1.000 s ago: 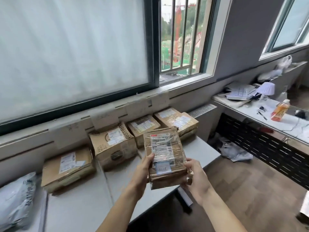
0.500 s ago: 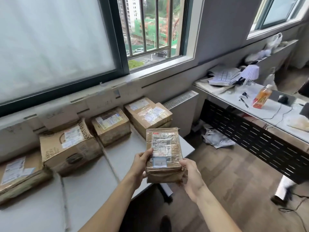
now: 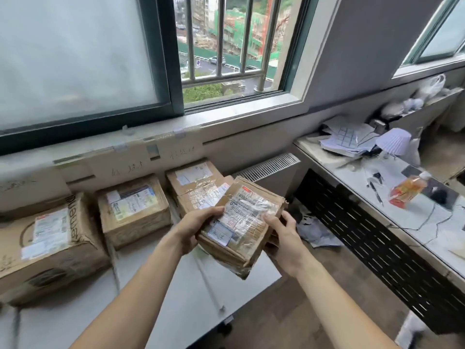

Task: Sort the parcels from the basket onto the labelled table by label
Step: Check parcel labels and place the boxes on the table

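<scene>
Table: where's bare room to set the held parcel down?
Bare: the table front strip, between the middle box and the near edge, under the parcel; also in front of the left box. Crowded: the wall side, boxes in a row with narrow gaps, and the right stack just behind the parcel.

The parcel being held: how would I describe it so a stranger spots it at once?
Below the barred window, cardboard boxes line a grey table. Over its right end, the left hand and right hand hold a flat brown parcel. Unlike the others it is off the table and tilted.
</scene>
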### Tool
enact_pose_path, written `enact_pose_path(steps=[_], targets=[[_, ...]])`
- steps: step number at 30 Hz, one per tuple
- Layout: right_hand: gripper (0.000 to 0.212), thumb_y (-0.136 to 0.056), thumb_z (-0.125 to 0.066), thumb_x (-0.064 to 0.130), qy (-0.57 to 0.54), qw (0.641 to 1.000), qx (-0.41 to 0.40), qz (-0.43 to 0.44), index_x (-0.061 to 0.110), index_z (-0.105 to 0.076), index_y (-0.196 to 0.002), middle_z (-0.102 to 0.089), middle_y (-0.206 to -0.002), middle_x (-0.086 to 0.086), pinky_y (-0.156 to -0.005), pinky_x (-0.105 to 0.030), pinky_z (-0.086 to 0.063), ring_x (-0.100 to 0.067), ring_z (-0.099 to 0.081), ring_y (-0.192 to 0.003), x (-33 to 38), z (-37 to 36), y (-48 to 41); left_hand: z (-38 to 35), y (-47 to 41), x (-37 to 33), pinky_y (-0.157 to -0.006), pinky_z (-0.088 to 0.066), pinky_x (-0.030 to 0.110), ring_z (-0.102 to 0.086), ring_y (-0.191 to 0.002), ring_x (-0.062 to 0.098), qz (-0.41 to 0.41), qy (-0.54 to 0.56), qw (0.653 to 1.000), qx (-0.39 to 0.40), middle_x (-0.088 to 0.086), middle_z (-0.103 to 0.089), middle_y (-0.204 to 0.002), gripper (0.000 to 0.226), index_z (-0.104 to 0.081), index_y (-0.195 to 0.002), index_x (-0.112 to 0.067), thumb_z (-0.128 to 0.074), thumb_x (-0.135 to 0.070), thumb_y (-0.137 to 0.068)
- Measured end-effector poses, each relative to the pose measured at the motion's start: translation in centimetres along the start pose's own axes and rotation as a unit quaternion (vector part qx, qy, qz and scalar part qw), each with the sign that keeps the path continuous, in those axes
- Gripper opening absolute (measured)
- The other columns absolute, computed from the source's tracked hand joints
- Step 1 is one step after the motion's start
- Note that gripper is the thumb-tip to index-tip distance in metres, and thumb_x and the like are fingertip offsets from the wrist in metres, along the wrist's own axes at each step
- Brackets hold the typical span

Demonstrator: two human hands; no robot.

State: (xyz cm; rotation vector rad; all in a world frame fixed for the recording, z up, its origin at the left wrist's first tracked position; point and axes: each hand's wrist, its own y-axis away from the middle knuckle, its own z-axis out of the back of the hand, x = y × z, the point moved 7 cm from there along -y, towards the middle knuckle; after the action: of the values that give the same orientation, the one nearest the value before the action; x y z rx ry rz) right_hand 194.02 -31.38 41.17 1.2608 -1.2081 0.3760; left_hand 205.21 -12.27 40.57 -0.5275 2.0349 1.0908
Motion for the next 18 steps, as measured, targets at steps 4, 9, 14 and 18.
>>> enact_pose_path(steps=[4, 9, 14, 18], targets=[[0.089, -0.073, -0.085, 0.042, -0.027, 0.999, -0.002, -0.025, 0.043, -0.036, -0.147, -0.070, -0.127, -0.008, -0.093, -0.048, -0.057, -0.032, -0.070, -0.112, 0.5, -0.8, -3.9, 2.5, -2.1, -1.1, -0.115, -0.043, 0.046, -0.063, -0.126, 0.032, -0.026, 0.057, 0.995, -0.076, 0.015, -0.070, -0.129, 0.054, -0.069, -0.123, -0.008, -0.076, -0.046, -0.085], [0.066, -0.087, -0.078, 0.025, -0.071, 0.996, -0.006, -0.045, 0.035, -0.038, -0.139, -0.067, -0.127, -0.010, -0.089, -0.047, -0.058, -0.032, -0.069, -0.112, 1.6, -3.0, -9.6, 7.7, -3.0, -1.5, -0.109, -0.043, 0.043, -0.059, -0.124, 0.023, -0.089, 0.123, 0.960, -0.236, 0.012, -0.062, -0.136, 0.053, -0.062, -0.131, -0.011, -0.065, -0.050, -0.095], [0.070, -0.087, -0.080, 0.020, -0.113, 0.990, 0.031, -0.079, 0.022, -0.035, -0.141, -0.063, -0.128, -0.014, -0.095, -0.052, -0.058, -0.032, -0.068, -0.113, 3.2, -6.4, -14.7, 7.1, -2.6, -2.3, -0.112, -0.043, 0.045, -0.063, -0.118, 0.018, -0.101, 0.116, 0.950, -0.272, 0.004, -0.067, -0.128, 0.029, -0.066, -0.122, -0.017, -0.059, -0.037, -0.102], [0.071, -0.085, -0.083, 0.023, -0.086, 0.988, 0.072, -0.106, 0.020, -0.034, -0.137, -0.060, -0.131, -0.015, -0.093, -0.053, -0.059, -0.031, -0.067, -0.113, 3.8, -9.1, -17.4, 4.9, -4.3, -3.5, -0.104, -0.049, 0.033, -0.067, -0.119, 0.009, -0.120, 0.060, 0.957, -0.259, -0.005, -0.072, -0.128, 0.042, -0.057, -0.141, -0.023, -0.063, -0.036, -0.101]])
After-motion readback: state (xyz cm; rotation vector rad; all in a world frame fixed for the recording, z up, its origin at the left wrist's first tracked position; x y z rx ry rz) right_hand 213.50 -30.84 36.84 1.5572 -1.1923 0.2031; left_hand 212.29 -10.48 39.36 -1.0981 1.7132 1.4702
